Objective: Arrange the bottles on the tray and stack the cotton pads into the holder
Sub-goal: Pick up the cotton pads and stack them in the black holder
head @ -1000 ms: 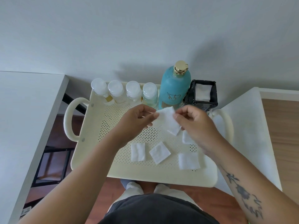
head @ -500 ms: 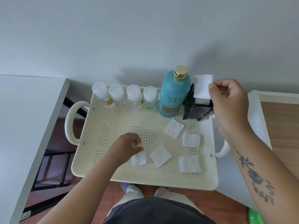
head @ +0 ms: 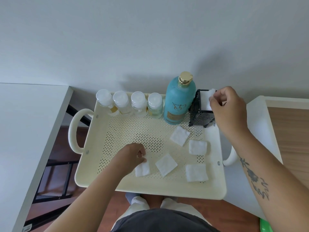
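Observation:
A cream perforated tray (head: 103, 174) carries several small clear bottles (head: 138, 104) with white caps in a row along its back edge, then a tall teal bottle (head: 179, 101) with a gold cap. At the back right corner stands a black holder (head: 198, 114). My right hand (head: 229, 108) pinches a white cotton pad (head: 205, 100) that sits in the holder's open top. My left hand (head: 132, 153) pinches the upper edge of another cotton pad (head: 142, 169) lying on the tray floor. Several more pads (head: 166, 164) lie loose on the tray's right half.
A white tabletop (head: 25, 131) runs along the left. At the right stands a white surface (head: 260, 118) with a wooden panel (head: 291, 134) beyond it. A plain wall rises behind the tray. My lap and knees show under the tray's front edge.
My right hand has lowered its pad from above the holder into the holder's top. My left hand has stayed on the pad at the tray's front, closing its fingers on it.

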A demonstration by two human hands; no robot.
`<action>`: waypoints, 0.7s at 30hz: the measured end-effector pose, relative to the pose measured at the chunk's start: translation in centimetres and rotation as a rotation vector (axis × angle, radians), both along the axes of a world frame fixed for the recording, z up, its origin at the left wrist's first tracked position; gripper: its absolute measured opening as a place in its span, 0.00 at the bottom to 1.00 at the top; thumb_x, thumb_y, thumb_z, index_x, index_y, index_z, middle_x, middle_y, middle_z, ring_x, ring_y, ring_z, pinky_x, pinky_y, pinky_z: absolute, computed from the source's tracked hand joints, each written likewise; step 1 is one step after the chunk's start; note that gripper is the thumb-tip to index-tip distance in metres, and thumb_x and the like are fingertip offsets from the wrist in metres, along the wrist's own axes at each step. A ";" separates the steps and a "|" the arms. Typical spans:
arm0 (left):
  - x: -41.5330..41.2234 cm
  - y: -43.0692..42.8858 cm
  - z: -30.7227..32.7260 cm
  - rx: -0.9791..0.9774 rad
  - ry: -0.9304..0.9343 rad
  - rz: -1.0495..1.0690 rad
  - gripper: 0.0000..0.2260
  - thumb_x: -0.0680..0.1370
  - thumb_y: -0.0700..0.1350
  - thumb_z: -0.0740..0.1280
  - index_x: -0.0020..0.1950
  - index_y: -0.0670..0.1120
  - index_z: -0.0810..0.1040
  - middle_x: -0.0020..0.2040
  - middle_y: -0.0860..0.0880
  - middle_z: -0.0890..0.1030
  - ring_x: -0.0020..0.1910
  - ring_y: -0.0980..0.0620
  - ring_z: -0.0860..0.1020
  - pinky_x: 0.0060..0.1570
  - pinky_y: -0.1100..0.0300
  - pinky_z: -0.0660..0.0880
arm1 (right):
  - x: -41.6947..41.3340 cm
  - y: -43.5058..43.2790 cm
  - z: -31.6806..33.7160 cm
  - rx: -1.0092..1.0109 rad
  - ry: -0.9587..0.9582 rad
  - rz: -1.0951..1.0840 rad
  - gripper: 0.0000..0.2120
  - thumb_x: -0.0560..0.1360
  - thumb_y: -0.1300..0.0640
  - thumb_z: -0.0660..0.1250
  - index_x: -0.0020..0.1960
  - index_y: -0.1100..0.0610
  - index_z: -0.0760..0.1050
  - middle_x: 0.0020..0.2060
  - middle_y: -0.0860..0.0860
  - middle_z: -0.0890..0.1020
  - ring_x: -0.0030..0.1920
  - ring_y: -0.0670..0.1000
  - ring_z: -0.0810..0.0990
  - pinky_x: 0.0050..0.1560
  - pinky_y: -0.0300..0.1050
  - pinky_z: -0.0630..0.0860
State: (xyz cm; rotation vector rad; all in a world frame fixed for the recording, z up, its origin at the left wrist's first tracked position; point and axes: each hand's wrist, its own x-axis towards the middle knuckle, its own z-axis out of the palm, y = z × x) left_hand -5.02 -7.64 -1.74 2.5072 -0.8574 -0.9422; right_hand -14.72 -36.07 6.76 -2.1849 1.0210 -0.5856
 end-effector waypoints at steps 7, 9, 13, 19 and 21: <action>0.1 -0.1 0.3 0.015 0.022 -0.003 0.03 0.75 0.44 0.70 0.48 0.47 0.79 0.49 0.51 0.79 0.48 0.51 0.78 0.49 0.56 0.77 | -0.2 -0.5 -0.6 -0.284 0.253 0.119 0.09 0.78 0.57 0.65 0.50 0.59 0.81 0.48 0.58 0.79 0.53 0.63 0.70 0.45 0.49 0.68; 0.1 -0.1 0.3 0.011 0.017 -0.011 0.02 0.76 0.44 0.70 0.47 0.48 0.79 0.48 0.52 0.79 0.47 0.53 0.77 0.46 0.59 0.75 | -0.6 -0.3 -0.6 -0.357 0.214 0.118 0.09 0.77 0.59 0.64 0.50 0.60 0.82 0.48 0.58 0.80 0.52 0.63 0.70 0.45 0.53 0.70; 0.2 0.4 0.0 -0.023 0.010 -0.021 0.02 0.75 0.46 0.70 0.45 0.50 0.78 0.44 0.55 0.77 0.43 0.55 0.75 0.43 0.62 0.73 | -1.2 -0.1 -0.4 -0.430 0.171 0.171 0.11 0.75 0.60 0.61 0.49 0.61 0.82 0.45 0.56 0.83 0.51 0.64 0.73 0.48 0.53 0.72; 0.3 1.1 0.1 -0.099 0.002 0.050 0.04 0.75 0.46 0.70 0.42 0.53 0.76 0.41 0.59 0.78 0.38 0.59 0.75 0.35 0.64 0.71 | -1.3 0.4 -0.7 -0.405 0.307 0.270 0.16 0.78 0.49 0.62 0.52 0.59 0.81 0.54 0.51 0.84 0.68 0.64 0.67 0.61 0.59 0.70; 0.4 1.2 0.4 -0.152 0.019 0.096 0.05 0.75 0.45 0.70 0.42 0.53 0.76 0.40 0.58 0.79 0.38 0.58 0.76 0.36 0.64 0.72 | -1.2 0.3 -0.9 -0.362 0.338 0.280 0.21 0.79 0.44 0.57 0.50 0.59 0.81 0.54 0.51 0.84 0.70 0.64 0.64 0.67 0.59 0.66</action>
